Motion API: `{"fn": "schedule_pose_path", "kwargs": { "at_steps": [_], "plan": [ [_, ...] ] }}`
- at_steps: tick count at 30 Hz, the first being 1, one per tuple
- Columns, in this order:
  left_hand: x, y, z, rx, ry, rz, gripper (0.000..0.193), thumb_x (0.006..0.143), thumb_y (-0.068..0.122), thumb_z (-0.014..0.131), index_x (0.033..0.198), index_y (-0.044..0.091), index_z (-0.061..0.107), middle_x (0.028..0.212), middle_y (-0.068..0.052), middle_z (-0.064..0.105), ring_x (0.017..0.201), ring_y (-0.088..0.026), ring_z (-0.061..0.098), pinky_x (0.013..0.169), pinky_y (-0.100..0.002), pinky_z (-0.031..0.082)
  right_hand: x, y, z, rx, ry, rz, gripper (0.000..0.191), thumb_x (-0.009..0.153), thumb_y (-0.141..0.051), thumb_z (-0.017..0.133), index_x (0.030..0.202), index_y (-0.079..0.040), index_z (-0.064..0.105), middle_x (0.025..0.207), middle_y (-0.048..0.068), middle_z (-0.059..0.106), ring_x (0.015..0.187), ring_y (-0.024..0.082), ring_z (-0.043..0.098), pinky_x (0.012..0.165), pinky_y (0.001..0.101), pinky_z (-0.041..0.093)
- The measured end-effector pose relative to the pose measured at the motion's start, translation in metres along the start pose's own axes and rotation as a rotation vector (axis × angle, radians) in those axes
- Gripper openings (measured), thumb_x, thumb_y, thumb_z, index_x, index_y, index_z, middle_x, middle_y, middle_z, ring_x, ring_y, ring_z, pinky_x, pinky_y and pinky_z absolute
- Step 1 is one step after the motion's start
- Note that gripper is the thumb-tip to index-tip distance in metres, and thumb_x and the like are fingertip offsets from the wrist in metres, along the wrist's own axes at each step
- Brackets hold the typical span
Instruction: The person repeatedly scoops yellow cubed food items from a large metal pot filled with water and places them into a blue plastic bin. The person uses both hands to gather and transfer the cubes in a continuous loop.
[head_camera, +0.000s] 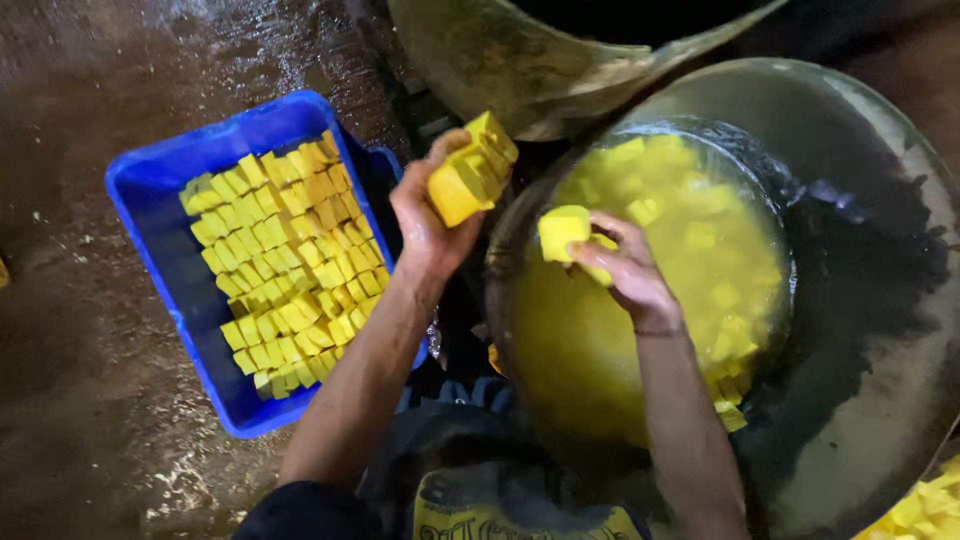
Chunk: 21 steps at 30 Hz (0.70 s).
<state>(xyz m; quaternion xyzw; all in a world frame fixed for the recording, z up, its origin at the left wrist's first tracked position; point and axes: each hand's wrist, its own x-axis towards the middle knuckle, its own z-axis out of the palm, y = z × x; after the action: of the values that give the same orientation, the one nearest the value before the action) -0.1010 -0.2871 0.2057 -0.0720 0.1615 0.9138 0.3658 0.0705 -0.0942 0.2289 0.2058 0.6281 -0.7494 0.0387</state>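
- Left hand (428, 222) holds a stack of yellow cubes (472, 168), fingers wrapped round it, raised between the blue crate (160, 180) and the big metal basin (860, 300); gripped from the side, likely so the pieces stay together in a block.
- Right hand (625, 268) is closed on a single yellow cube (562, 231), held just above the yellow liquid (580, 350) at the basin's near-left edge; a second piece seems tucked under the fingers, can't tell for sure.
- Basin is full of yellow liquid with many loose floating cubes (700, 240), so the supply sits right under the right hand.
- Crate sits on the wet floor (90, 420) to the person's left, with cubes packed in neat rows (285, 260) across its right part; left strip of the crate shows bare blue bottom.
- Another metal vessel (540, 60) lies at the top, tilted, just beyond the left hand's stack, close to it.
- More yellow pieces (920, 510) show at the bottom right corner, container unclear.
- Person's knees and dark clothing fill the gap between crate and basin; the crate's near rim lies under the left forearm.
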Motion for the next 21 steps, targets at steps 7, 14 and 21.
{"fn": "schedule_pose_path", "kwargs": {
  "at_steps": [7,14,21],
  "plan": [
    [-0.035,-0.004,-0.048,-0.038,0.118,-0.067,0.043,0.090,0.027,0.057,0.127,0.007,0.058,0.121,-0.016,0.063,0.109,-0.032,0.062,0.096,-0.045,0.052,-0.003,-0.082,0.142,-0.529,0.084,-0.095,0.028,0.085,-0.008,0.082,0.109,0.003,0.071,0.101,0.009,0.069,0.079,0.020,0.060,0.066,0.0321,0.043],
    [-0.065,0.029,-0.105,-0.164,0.155,0.003,0.043,0.088,0.024,0.057,0.126,0.006,0.058,0.117,-0.014,0.065,0.110,-0.031,0.063,0.101,-0.045,0.052,0.011,-0.061,0.233,-0.919,-0.061,-0.297,0.059,0.090,-0.017,0.078,0.144,-0.004,0.056,0.128,0.016,0.059,0.119,0.030,0.062,0.101,0.0358,0.050],
    [-0.103,0.050,-0.183,-0.228,0.240,-0.070,0.060,0.097,0.046,0.057,0.139,0.004,0.056,0.118,-0.009,0.068,0.107,-0.026,0.066,0.097,-0.042,0.053,0.062,0.021,0.284,-0.434,-0.279,-0.072,0.090,0.080,-0.026,0.086,0.153,-0.005,0.038,0.132,0.010,0.055,0.123,0.018,0.057,0.106,0.0314,0.048]
  ]
}}
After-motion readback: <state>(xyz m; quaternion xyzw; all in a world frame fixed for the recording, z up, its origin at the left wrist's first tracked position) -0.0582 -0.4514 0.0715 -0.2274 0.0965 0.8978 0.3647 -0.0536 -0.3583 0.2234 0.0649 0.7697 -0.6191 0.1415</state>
